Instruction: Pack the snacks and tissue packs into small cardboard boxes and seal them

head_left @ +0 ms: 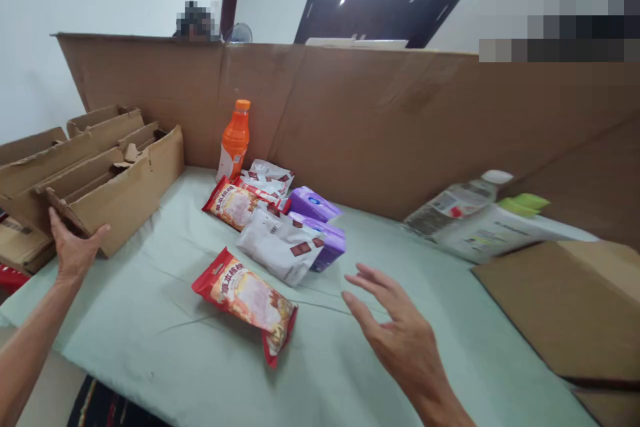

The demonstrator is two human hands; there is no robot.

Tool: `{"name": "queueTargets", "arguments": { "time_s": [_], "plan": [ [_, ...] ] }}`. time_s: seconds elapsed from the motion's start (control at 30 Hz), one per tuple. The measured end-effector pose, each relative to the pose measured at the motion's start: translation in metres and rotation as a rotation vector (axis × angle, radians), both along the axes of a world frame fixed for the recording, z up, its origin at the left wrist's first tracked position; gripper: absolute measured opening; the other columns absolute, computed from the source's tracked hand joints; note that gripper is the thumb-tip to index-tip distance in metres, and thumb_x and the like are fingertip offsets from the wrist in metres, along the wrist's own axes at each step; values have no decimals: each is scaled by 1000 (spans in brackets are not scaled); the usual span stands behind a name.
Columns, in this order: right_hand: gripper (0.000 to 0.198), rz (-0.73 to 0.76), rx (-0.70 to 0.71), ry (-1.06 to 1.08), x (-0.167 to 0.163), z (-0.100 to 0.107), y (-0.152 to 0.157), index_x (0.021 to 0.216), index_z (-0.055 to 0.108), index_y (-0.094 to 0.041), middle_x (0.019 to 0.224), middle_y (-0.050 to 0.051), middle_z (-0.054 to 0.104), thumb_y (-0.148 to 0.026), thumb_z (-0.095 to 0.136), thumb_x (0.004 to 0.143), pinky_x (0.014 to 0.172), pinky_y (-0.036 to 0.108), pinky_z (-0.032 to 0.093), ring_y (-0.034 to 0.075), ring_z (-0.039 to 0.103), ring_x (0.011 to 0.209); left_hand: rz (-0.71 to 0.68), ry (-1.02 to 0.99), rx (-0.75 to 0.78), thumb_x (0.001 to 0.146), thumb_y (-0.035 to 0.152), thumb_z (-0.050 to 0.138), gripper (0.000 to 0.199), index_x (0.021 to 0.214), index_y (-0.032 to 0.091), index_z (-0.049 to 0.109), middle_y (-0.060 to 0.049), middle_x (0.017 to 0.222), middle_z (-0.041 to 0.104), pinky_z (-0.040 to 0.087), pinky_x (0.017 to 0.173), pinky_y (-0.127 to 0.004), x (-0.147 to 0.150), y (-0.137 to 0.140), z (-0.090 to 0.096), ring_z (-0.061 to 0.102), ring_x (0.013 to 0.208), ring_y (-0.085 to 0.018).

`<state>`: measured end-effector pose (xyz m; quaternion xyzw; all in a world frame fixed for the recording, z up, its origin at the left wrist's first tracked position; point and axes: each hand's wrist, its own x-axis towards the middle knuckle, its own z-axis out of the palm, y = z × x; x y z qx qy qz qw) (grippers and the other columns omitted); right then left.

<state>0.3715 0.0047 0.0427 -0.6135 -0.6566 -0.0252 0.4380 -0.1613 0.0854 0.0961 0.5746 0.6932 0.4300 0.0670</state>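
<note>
At the left, my left hand [77,250] grips the near end of an open cardboard box [125,197], its thumb stretched along the outer side and its other fingers partly hidden by the cardboard. My right hand [400,327] hovers over the table with fingers apart, holding nothing. Closest to it are a white pouch [277,240] with brown squares and purple packs [330,247]. A red snack bag [253,300] lies alone nearer to me, between my hands. Farther back lies another red snack bag [230,203], beside a second white pouch [265,177].
An orange bottle [235,140] stands by the tall cardboard wall [375,113]. On the right, a clear bottle [455,203] and a white bottle with a green cap [500,230] lean there. A cardboard piece [565,307] covers the pale green table's [165,333] right side.
</note>
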Motion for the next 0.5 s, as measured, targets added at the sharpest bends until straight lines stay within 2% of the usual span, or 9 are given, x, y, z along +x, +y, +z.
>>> {"name": "queueTargets", "arguments": {
  "time_s": [0.07,0.1,0.23,0.27,0.3,0.37,0.4,0.47,0.5],
  "plan": [
    [33,-19,-24,-6,3,-22,-24,112,78,-26,134,13,73,-51,61,99,99,55,61,34,70,123,54,36,14,107,63,30,93,158,6,-23,-27,172,-19,5,122,-69,7,8,-1,-15,156,-49],
    [32,-21,-37,-15,4,-32,-35,113,77,-26,133,13,73,-50,61,99,98,55,62,34,71,122,76,47,21,106,65,30,95,157,6,-24,-28,172,-18,5,122,-70,11,6,-3,-14,156,-51],
    [29,37,-115,-61,1,-56,-62,119,75,-25,134,12,73,-41,62,99,100,51,63,31,72,121,74,115,30,98,66,57,114,162,-4,-7,-34,173,-3,8,131,-69,35,-26,-25,0,159,-57],
    [32,69,-156,-77,-4,-55,-64,125,73,-25,137,13,72,-37,63,98,101,50,63,30,71,124,55,137,42,97,64,59,111,164,0,-2,-33,174,4,12,132,-69,43,-36,-34,7,160,-56],
    [38,110,-207,-99,-11,-52,-62,132,71,-24,142,14,69,-32,64,96,103,50,61,31,69,128,-26,177,25,99,60,58,100,167,9,7,-26,174,15,19,132,-68,50,-45,-43,16,160,-52],
    [58,208,-324,-159,-31,-40,-51,147,61,-23,154,17,60,-24,67,89,110,53,56,33,62,137,-237,251,-37,98,57,58,81,165,26,24,-15,169,35,28,130,-67,69,-53,-60,32,157,-48],
    [67,264,-377,-189,-44,-31,-42,152,57,-22,159,19,55,-20,70,86,113,55,53,34,58,140,-342,269,-70,97,58,58,76,162,30,31,-12,164,45,34,128,-66,80,-53,-67,40,153,-47],
    [77,379,-450,-230,-69,-14,-20,155,53,-20,163,21,49,-15,72,81,117,57,46,36,51,146,-468,231,-136,96,61,58,74,159,29,38,-12,155,57,47,119,-64,102,-46,-75,55,143,-45],
    [74,431,-472,-224,-79,-6,-9,153,55,-20,160,20,53,-13,71,82,117,54,46,34,53,145,-509,180,-171,97,62,55,75,161,27,36,-14,151,60,54,113,-61,112,-40,-76,61,137,-43]
  ]
}}
